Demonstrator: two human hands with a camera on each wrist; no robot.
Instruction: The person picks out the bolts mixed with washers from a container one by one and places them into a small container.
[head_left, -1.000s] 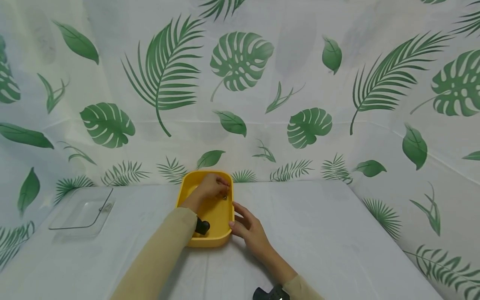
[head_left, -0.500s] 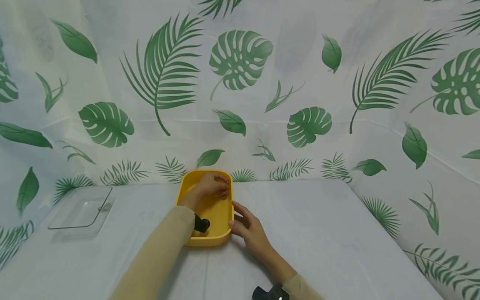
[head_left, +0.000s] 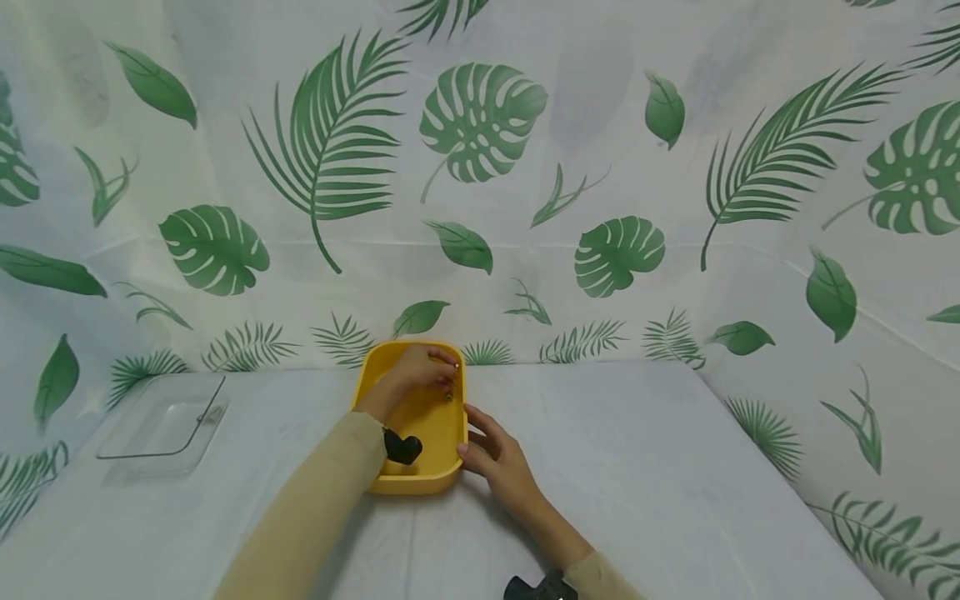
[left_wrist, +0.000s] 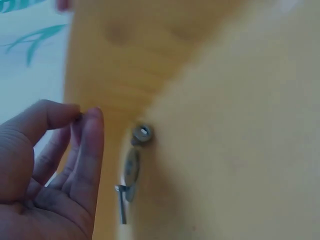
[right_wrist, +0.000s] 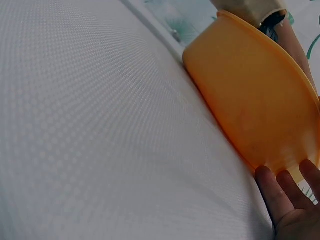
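Inside a yellow plastic bin (head_left: 420, 433), my left hand (head_left: 420, 373) reaches toward the far right corner. Its thumb and forefinger pinch a tiny dark piece (left_wrist: 79, 116), mostly hidden by the fingertips. Just beside that hand, small metal parts lie along the foot of the bin's wall: a ring-like nut (left_wrist: 143, 133), a round washer (left_wrist: 131, 167) and a screw (left_wrist: 122, 204). My right hand (head_left: 506, 471) rests against the bin's right side from outside, fingers extended. In the right wrist view its fingertips (right_wrist: 264, 173) touch the outer wall.
At the left of the white-covered table (head_left: 637, 483) stands a clear plastic container (head_left: 161, 425), with a small metallic-looking item (head_left: 213, 413) at its right side. A leaf-printed curtain (head_left: 510, 275) hangs behind the table, close to the bin's far end.
My left wrist has shifted very slightly left, while the fingers stay at the same corner of the bin. The right hand and the bin hold their places.
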